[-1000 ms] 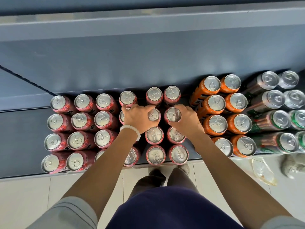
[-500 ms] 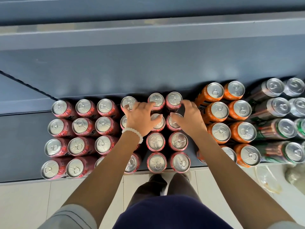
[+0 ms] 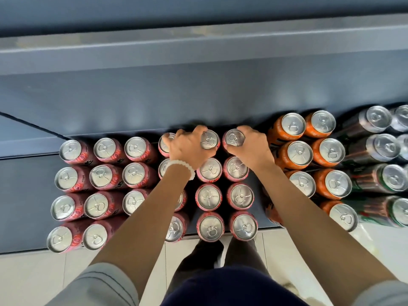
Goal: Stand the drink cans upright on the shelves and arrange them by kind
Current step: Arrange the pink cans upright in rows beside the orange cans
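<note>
Left hand: the left hand (image 3: 189, 149) reaches to the back row of the shelf (image 3: 26, 195) and its fingers curl around the top of a pink can (image 3: 209, 140); this can is grasped near the rim, and it stands upright.
Right hand: the right hand (image 3: 254, 146) grasps the next pink can (image 3: 234, 138) in the same back row, with the thumb and fingers around its top; this can is upright too.
The two held cans: they stand side by side, almost touching, at the back of the shelf near the grey back wall (image 3: 198, 100).
Pink cans: the pink group (image 3: 99, 177) fills the left and middle of the shelf in four rows, all upright with silver tops; some are partly hidden under the forearms.
Orange cans: the orange group (image 3: 320, 151) stands just right of the right hand, upright, in two columns.
Dark cans: the dark cans (image 3: 379, 149) with green and red print stand at the far right, partly cut by the edge of the view.
Bracelet: a white bead bracelet (image 3: 183, 167) is on the left wrist.
Floor: light floor tiles (image 3: 33, 279) show below the shelf edge, with the person's dark shoes (image 3: 212, 250) between the arms.
</note>
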